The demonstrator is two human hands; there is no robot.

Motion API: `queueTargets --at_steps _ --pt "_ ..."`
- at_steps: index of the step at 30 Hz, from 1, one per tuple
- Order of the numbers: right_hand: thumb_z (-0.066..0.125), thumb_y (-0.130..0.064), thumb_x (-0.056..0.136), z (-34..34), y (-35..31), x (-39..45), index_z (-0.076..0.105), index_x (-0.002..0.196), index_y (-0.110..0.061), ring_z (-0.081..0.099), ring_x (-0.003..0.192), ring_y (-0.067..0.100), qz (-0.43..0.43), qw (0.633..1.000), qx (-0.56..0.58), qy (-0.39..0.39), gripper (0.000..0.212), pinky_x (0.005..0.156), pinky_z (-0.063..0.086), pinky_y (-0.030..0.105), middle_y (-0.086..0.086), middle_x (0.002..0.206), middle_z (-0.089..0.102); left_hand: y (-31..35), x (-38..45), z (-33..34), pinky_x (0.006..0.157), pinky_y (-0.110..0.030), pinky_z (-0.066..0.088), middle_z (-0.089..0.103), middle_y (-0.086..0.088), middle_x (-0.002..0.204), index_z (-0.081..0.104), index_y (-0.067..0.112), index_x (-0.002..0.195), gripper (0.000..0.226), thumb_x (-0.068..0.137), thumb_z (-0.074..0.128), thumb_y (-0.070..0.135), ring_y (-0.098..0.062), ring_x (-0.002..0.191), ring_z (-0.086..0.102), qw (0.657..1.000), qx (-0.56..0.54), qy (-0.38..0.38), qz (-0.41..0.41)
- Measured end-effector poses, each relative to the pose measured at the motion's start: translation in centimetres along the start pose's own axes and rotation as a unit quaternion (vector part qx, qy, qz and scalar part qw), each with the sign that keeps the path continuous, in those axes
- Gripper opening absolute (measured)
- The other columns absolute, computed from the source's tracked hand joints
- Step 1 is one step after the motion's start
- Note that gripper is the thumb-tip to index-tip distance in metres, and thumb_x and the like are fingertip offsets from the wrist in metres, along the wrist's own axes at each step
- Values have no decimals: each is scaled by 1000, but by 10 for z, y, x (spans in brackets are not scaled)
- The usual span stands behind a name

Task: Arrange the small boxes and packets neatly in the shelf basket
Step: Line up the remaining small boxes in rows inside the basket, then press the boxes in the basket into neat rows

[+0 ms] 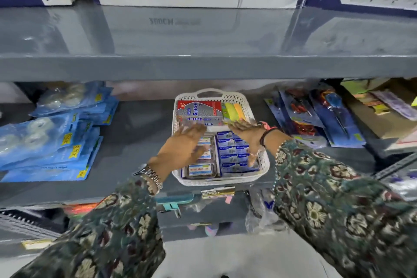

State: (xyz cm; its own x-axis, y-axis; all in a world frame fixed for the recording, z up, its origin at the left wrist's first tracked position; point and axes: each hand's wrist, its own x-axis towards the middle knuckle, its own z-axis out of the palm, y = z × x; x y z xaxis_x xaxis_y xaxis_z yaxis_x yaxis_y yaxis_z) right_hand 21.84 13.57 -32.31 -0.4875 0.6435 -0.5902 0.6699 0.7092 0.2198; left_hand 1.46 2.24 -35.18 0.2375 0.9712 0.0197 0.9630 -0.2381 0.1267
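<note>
The white basket (262, 160) sat mid-shelf, and looked nearly sorted: blue small boxes (234, 153) stacked in rows at right, packets (200, 169) lined up at left, a red-and-silver box (198, 111) and coloured pads (232, 111) across the back. Both hands hovered flat over it, fingers spread, blurred. The left hand (182, 142) covered the packets and the right hand (246, 133) rested over the boxes; neither seemed to grip anything, so probably only final straightening was left.
</note>
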Motion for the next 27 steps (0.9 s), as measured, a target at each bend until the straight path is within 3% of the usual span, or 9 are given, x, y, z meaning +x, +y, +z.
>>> queueTargets --at_steps 3,7,13,15,17,19,22,27 --pt "72 -15 79 11 0 7 -18 148 -15 -15 147 26 -8 1000 -11 -2 113 120 -4 47 9 158 -20 10 7 10 120 -44 2 -1 -7 159 -2 11 150 82 90 16 63 -22 146 0 991 65 -114 -28" --pt "71 -14 78 20 11 18 -17 148 -11 -17 146 26 -22 999 -18 28 112 121 -5 49 12 158 -20 11 18 25 119 -42 -6 -16 -5 157 -13 11 148 94 82 9 75 -21 145 -11 978 63 -182 -74" --pt "72 -16 78 31 12 22 -16 148 -10 -14 147 29 -38 997 -6 67 112 118 -7 47 14 159 -16 10 10 33 117 -45 -10 -22 -8 152 -14 8 147 124 48 -27 83 -17 135 -23 978 99 -178 -51" --pt "74 -19 76 34 14 21 -16 148 -9 -14 147 29 -41 996 0 74 115 119 -7 46 14 159 -15 11 10 37 118 -47 -9 -18 -10 155 -12 7 147 113 62 -15 82 -17 132 -25 978 105 -168 -57" --pt "75 -23 76 34 18 21 -17 147 -9 -14 147 28 -49 996 12 72 117 119 -7 45 13 159 -15 13 13 36 118 -46 -8 -15 -11 157 -10 8 148 103 74 1 78 -21 141 -19 981 86 -160 -70" --pt "76 -40 72 30 18 21 -18 147 -11 -15 147 27 -60 995 50 66 124 120 -7 46 11 159 -17 12 18 34 117 -44 -9 -13 -10 157 -8 8 149 105 71 -3 78 -23 145 -10 983 78 -146 -77" --pt "67 -65 67 24 12 21 -14 149 -10 -8 148 25 -68 988 122 65 128 122 0 45 8 160 -14 9 26 32 116 -44 -6 -8 -13 158 -4 6 149 122 54 -26 79 -25 146 -5 984 80 -132 -84" --pt "65 -44 83 18 -3 24 -6 149 -5 8 148 27 -56 978 176 98 105 122 13 38 13 161 3 2 37 34 115 -44 -11 -9 -11 158 -7 6 148 106 64 -17 71 -23 145 -10 981 87 -143 -102"
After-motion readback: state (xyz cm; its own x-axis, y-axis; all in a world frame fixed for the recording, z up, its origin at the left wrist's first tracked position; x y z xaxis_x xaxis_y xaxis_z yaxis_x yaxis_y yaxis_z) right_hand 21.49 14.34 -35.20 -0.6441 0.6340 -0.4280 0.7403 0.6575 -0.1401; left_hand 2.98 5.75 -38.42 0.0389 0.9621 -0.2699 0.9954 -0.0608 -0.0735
